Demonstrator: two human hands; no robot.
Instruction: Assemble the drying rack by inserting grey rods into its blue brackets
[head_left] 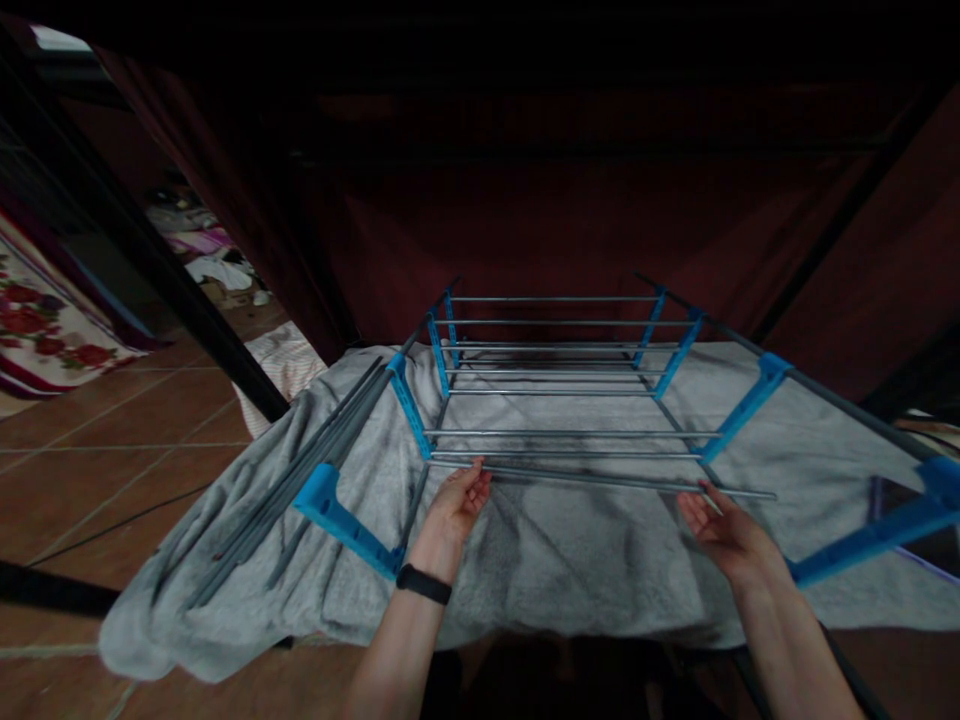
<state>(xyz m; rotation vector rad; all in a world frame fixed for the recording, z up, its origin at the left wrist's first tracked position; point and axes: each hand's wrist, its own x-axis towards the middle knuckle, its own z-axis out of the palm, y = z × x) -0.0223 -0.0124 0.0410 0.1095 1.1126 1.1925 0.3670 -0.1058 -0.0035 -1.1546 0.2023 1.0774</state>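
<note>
A thin grey metal rod (pixel 585 477) lies crosswise between my two hands. My left hand (pixel 466 492), with a black band on the wrist, pinches it near its left end. My right hand (pixel 716 520) holds it between thumb and fingers, and its tip sticks out to the right. Just beyond it stands a rack frame of grey tubes joined by blue plastic brackets (pixel 412 408), with several rods set across it. Nearest my left hand is a blue bracket (pixel 349 525); another blue bracket (pixel 874 537) stands right of my right hand.
Several loose grey rods (pixel 322 465) lie bundled on the grey blanket (pixel 577 570) at the left. A dark flat device (pixel 919 520) rests at the right behind the bracket. Dark red cloth (pixel 525 220) hangs behind the frame. Tiled floor (pixel 112 450) shows at the left.
</note>
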